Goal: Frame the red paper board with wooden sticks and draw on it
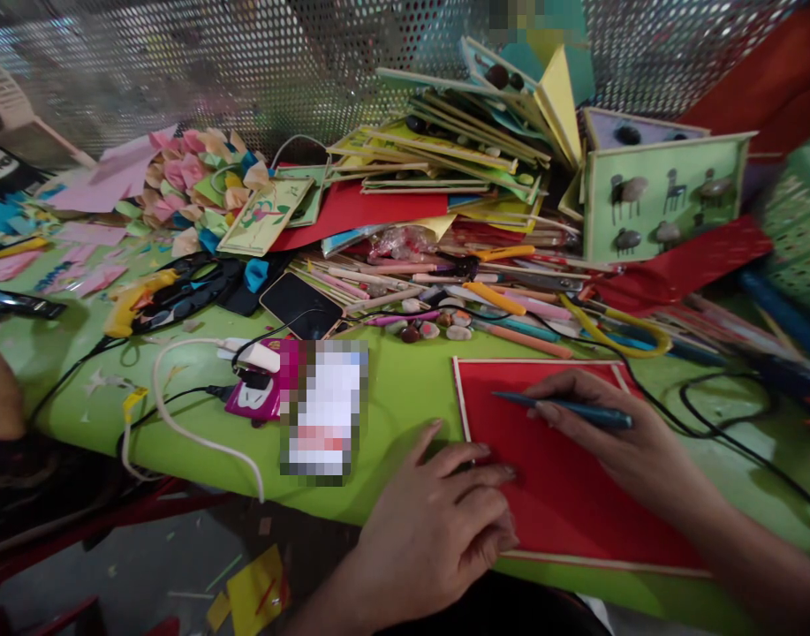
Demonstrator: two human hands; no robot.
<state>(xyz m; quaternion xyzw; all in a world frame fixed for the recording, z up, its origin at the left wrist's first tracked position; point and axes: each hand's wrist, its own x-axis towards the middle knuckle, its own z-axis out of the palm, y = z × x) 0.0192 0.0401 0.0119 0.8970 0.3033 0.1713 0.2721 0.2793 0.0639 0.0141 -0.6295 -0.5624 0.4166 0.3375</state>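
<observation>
A red sheet (543, 503) edged with thin pale sticks lies on the green table in front of me. My right hand (594, 415) grips a dark teal pen (594, 413) over the upper part of the sheet. Its tip points left, close to the red surface; whether it touches, I cannot tell. My left hand (454, 503) rests with fingers spread across the sheet's left edge. A phone (329, 411) with a lit, blurred screen lies to the left of that hand.
Behind the sheet are small painted stones (435, 329), loose pens and a black cable (702, 428). Stacked framed cards (444, 146) and a green card with stone animals (666, 199) stand at the back. A magenta power socket (259, 397) and a yellow glue gun (136, 300) lie left.
</observation>
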